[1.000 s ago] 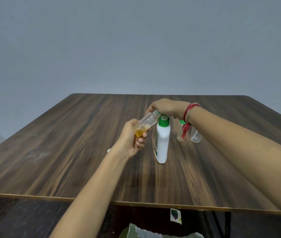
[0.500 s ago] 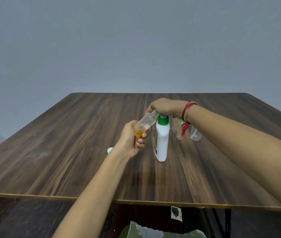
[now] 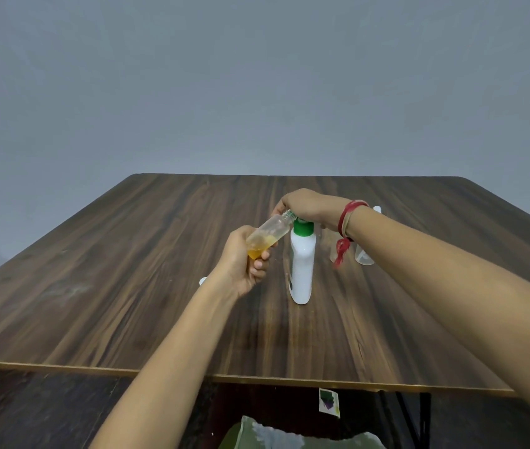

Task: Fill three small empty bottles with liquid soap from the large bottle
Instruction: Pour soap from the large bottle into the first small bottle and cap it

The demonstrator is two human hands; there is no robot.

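Observation:
My left hand (image 3: 244,257) grips a small clear bottle (image 3: 268,234) with a little orange-yellow soap at its bottom. It is tilted, its open neck pointing up and right against the fingers of my right hand (image 3: 309,205). That hand curls over the green cap of the large white bottle (image 3: 302,270), which stands upright mid-table. Two more small clear bottles (image 3: 364,256) stand behind my right forearm, partly hidden; one (image 3: 333,251) is barely visible.
A small white cap (image 3: 203,281) lies on the wooden table (image 3: 95,286) just left of my left wrist. The table's front edge runs below my forearms. A crumpled bag (image 3: 289,437) lies on the floor beneath.
Both hands and the bottles keep nearly the same pose. The large bottle stays upright under my right hand and the small bottle stays tilted.

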